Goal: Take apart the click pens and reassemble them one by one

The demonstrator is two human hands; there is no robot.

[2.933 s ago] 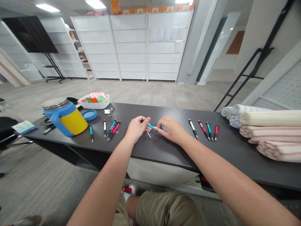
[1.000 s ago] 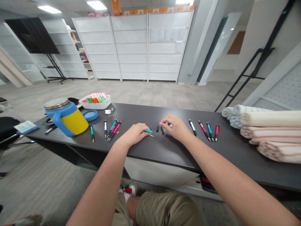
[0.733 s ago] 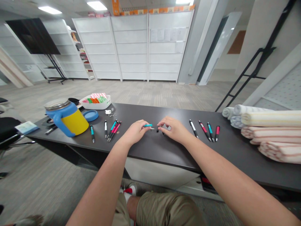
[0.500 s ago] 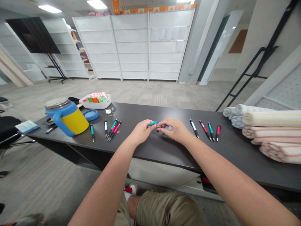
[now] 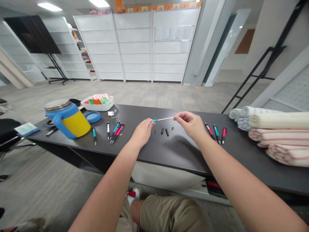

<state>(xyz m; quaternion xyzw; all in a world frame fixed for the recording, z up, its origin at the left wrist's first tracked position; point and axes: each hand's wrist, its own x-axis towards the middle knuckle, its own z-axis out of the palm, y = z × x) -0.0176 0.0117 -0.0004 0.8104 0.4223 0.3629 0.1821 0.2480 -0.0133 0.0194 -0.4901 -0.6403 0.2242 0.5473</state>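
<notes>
My left hand (image 5: 143, 131) is closed around a teal pen barrel (image 5: 154, 120), most of it hidden in the fingers. A thin pale pen refill (image 5: 165, 119) stretches from the barrel's end to my right hand (image 5: 188, 122), which pinches its other end. Below the two hands, small dark pen parts lie on the black table: a short black piece (image 5: 162, 130), a longer black piece (image 5: 167, 132) and a tiny tip (image 5: 172, 128). A small dark bit (image 5: 154, 131) rests close by my left hand.
Several pens (image 5: 117, 132) lie at left, near a blue-and-yellow jug (image 5: 78, 124), a blue lid (image 5: 93, 117) and a white basket (image 5: 106, 105) of colourful packets. More pens (image 5: 216, 134) lie at right, beside stacked rolled towels (image 5: 280, 132). The table's front edge (image 5: 169, 167) runs below my hands.
My right hand has moved right and slightly up, away from my left hand, drawing the refill out into view. The small black parts on the table are now uncovered.
</notes>
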